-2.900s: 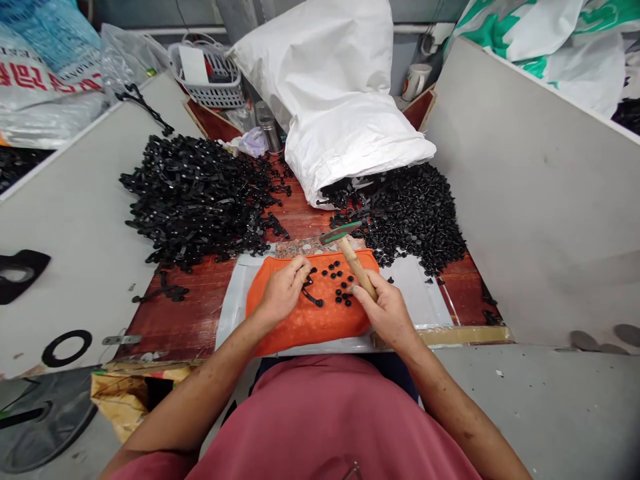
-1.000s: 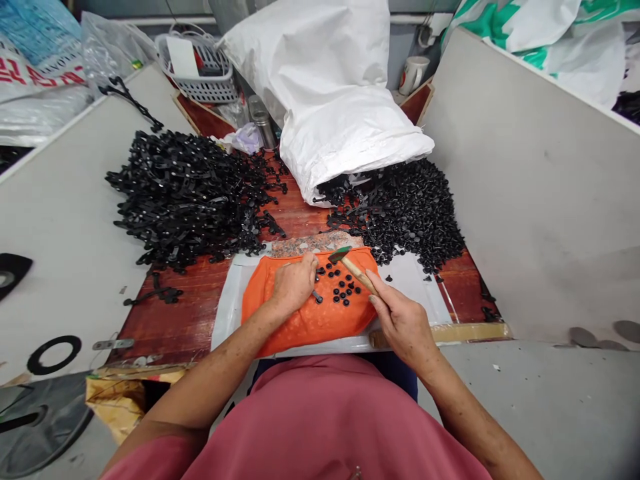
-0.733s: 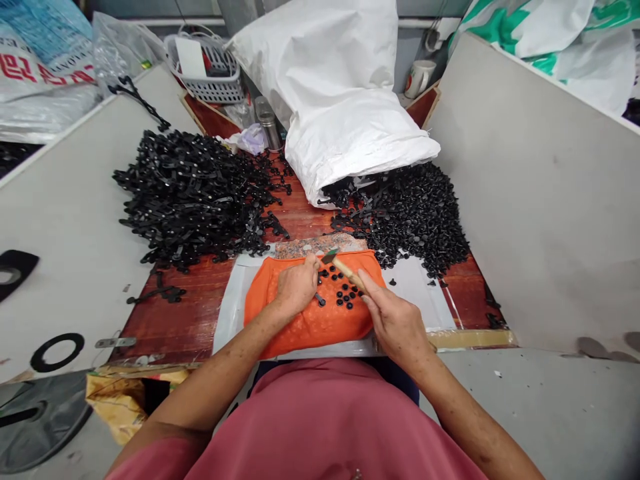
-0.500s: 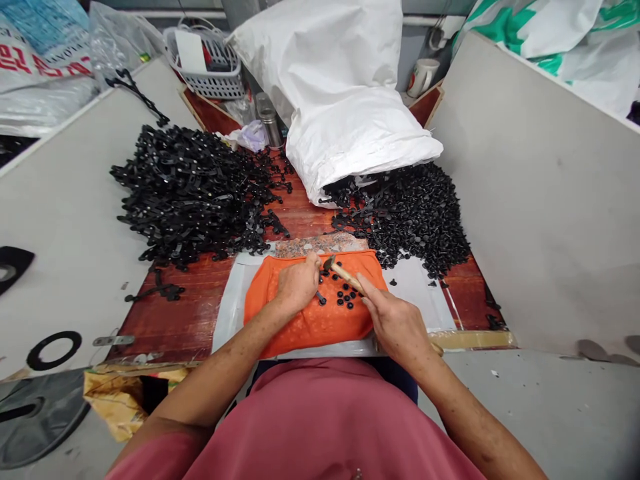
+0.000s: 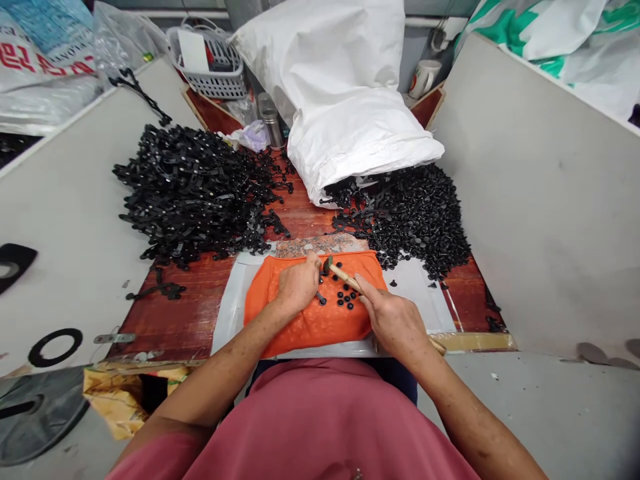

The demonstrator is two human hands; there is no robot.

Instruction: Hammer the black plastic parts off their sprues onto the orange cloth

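Note:
My right hand [image 5: 393, 308] is wrapped round the wooden handle of a small hammer [image 5: 345, 275]. The hammer's dark head is at the far part of an orange cloth [image 5: 300, 327], close to the fingertips of my left hand [image 5: 299, 285]. That left hand is closed in a pinch on a black plastic linked piece [image 5: 321, 298], one end of which sticks out below the fingers; the rest is hidden. Several small round black caps [image 5: 347, 298] lie on the cloth between the two hands.
A large heap of black linked pieces [image 5: 185, 193] stands at left. Small black studs [image 5: 425, 220] are piled at right beneath a white sack's [image 5: 360, 147] mouth. Grey panels [image 5: 545, 187] wall both sides. Behind are a basket [image 5: 215, 83], a metal flask [image 5: 271, 127] and a mug [image 5: 424, 79].
The hammer's head has tilted slightly and shifted a little to the left, with my right hand moving along. My left hand stays in place.

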